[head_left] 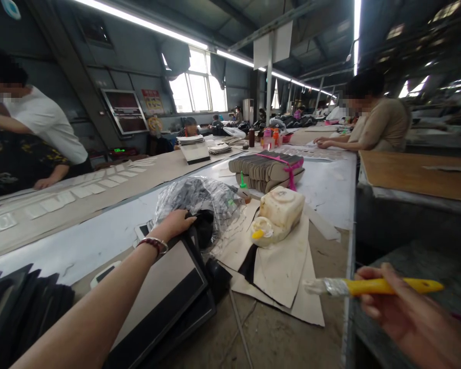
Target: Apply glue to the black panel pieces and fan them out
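My right hand (401, 307) is closed round the yellow handle of a paintbrush (388, 287), its pale, crusted bristles pointing left over the table edge. On the left, my left hand (176, 224) reaches to the mouth of a clear plastic bag (188, 197), fingers closed on a soft black piece (204, 228); some fingertips are hidden. Beneath that forearm lie flat panels (165, 287), pale with black borders. Between the hands, a stained white plastic jug (282, 210) lies on its side on cream sheets (284, 271). A yellow bit shows at its mouth.
Behind the jug are a tied bundle of grey-brown pieces (267, 169) and a green-nozzled bottle (243, 184). Black panels (23, 302) stand stacked at lower left. Co-workers stand at left and right, with a wooden-topped table (418, 174) on the right.
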The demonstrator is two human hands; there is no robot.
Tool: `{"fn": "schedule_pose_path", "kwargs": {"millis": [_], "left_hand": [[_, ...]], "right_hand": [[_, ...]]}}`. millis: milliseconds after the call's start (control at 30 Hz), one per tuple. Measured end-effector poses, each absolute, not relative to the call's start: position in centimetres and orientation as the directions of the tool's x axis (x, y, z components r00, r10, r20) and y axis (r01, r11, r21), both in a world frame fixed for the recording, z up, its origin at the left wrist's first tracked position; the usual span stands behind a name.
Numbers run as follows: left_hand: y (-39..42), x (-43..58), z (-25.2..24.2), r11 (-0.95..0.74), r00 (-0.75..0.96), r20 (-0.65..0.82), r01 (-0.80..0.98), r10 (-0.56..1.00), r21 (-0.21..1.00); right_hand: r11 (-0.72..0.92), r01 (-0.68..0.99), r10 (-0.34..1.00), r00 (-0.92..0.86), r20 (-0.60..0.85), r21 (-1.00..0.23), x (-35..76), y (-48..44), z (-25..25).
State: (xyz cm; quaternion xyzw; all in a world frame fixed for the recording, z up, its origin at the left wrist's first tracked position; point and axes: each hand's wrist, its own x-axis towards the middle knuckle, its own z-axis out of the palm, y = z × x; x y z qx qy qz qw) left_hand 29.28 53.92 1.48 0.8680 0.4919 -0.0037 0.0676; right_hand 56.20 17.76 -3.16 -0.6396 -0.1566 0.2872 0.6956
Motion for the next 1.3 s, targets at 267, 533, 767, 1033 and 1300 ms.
{"fn": "schedule_pose_path", "kwargs": {"millis": [267, 533, 767, 1033, 1300], "left_hand": [[47.1, 26.9, 3.8, -0.576, 0.568, 0.109, 0.778, 0.816, 0.252], [40.9, 26.2, 6.4, -0.589, 0.520, 0.279, 0.695, 0.808, 0.412], [36.5, 23.4, 9.0, -0.522, 0.327, 0.415, 0.637, 0.849, 0.567], [31.4, 17.5, 8.4, -0.433, 0.090, 0.455, 0.511, 0.886, 0.743], [23.4, 13.3, 4.0, -0.222, 0.072, 0.218, 0.545, 0.973, 0.808]], "right_hand": [[0.148, 0.522, 0.761, 0.482, 0.434, -0.840, 52.7, 25.7, 1.7], [0.355, 0.930, 0.800, -0.249, 0.546, -0.096, 55.3, 32.2, -1.8], [0.309, 0.924, 0.761, -0.383, 0.524, 0.226, 56.7, 33.2, -4.4], [0.320, 0.910, 0.766, -0.413, 0.492, 0.265, 57.7, 33.3, -4.5], [0.234, 0.920, 0.793, -0.368, 0.485, 0.315, 59.0, 31.6, -3.2]]}}
